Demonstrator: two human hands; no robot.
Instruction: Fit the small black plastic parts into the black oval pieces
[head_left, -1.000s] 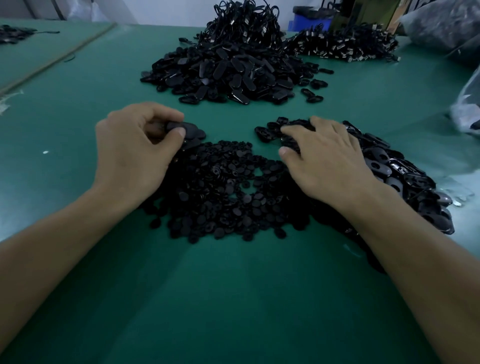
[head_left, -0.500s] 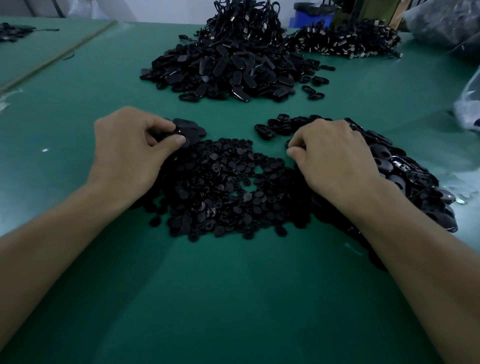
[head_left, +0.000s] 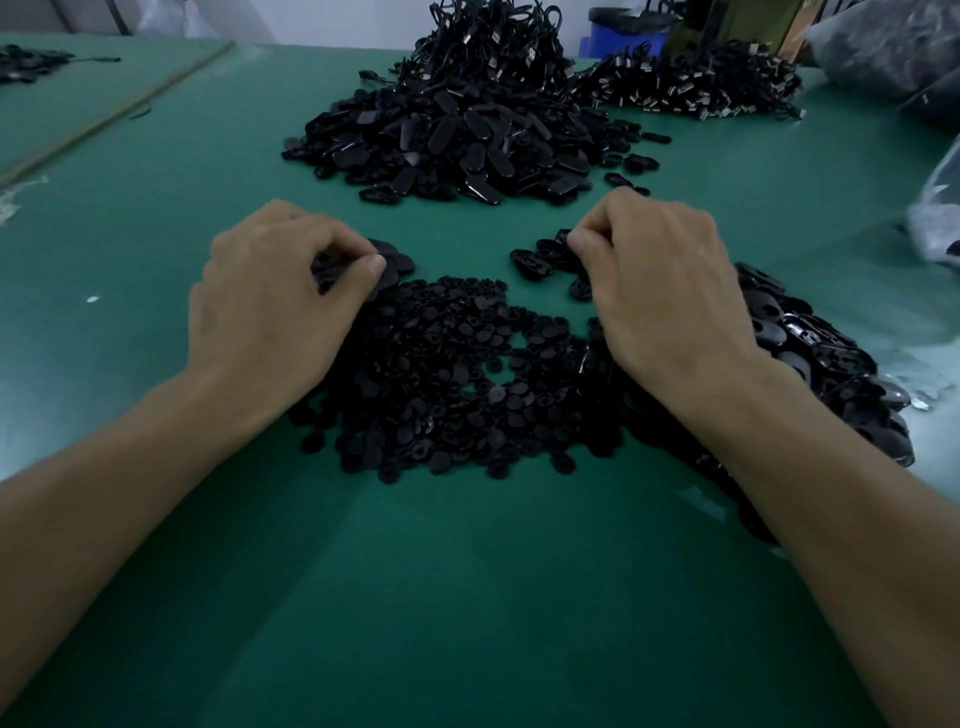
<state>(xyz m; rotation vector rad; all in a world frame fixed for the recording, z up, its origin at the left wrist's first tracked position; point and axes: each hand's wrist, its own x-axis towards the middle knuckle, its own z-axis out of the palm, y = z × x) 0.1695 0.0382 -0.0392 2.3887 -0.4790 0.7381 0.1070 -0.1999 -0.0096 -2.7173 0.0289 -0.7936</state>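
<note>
— While the left hand (head_left: 270, 306) is holding a few black oval pieces (head_left: 389, 260) at the far left edge of the pile of small black parts (head_left: 457, 374), what is the other hand doing?

— The right hand (head_left: 665, 291) is curling its fingers over a little cluster of ovals (head_left: 535, 260) lying on the green table (head_left: 467, 597), just past the pile's far right edge. Its thumb and forefinger are closing against one oval, but I cannot tell whether that grip is actually holding it.

— And the left grip?

— It is clenching. The thumb is pressing on top and the fingers are curling underneath. The held ovals are jutting out to the right beyond the thumb tip, with their long axis running roughly left to right.

— Which way are the small parts lying from there?

— They are spreading between the two wrists, on the near side of both grips. The left hand is touching the pile and the right is sitting just beside it. I am judging that the right hand, carrying less, is the likelier one to dip back for a part.

— Is anything else lying around?

— A big heap of ovals (head_left: 457, 140) is sitting far across the table.
</note>
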